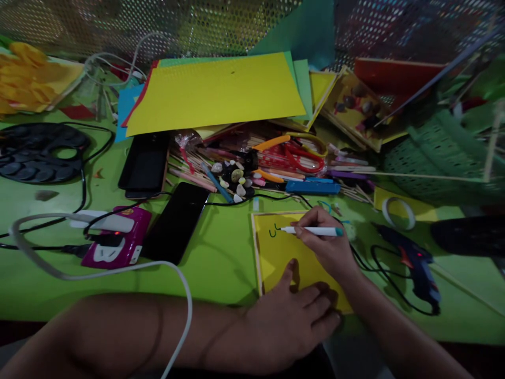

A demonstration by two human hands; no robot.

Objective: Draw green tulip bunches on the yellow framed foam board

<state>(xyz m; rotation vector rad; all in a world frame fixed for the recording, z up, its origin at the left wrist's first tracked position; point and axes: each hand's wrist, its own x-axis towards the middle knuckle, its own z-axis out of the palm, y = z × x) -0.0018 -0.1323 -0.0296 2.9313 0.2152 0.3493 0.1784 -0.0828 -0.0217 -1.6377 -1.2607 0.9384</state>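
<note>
My right hand (329, 245) pinches a white marker with a teal cap (313, 231), its tip resting on a yellow framed card (276, 252) where two small green marks are drawn near the top left corner. My left hand (290, 321) lies flat with fingers stretched out on the card's lower edge, pressing it against the green table (221, 263). My left forearm runs along the table's front edge.
Two black phones (175, 221) and a pink power strip (118, 242) with cables lie to the left. Sticks, stones, scissors and coloured paper sheets (216, 89) pile up behind. A glue gun (414, 263), a tape roll (398, 211) and a green basket (442, 152) sit right.
</note>
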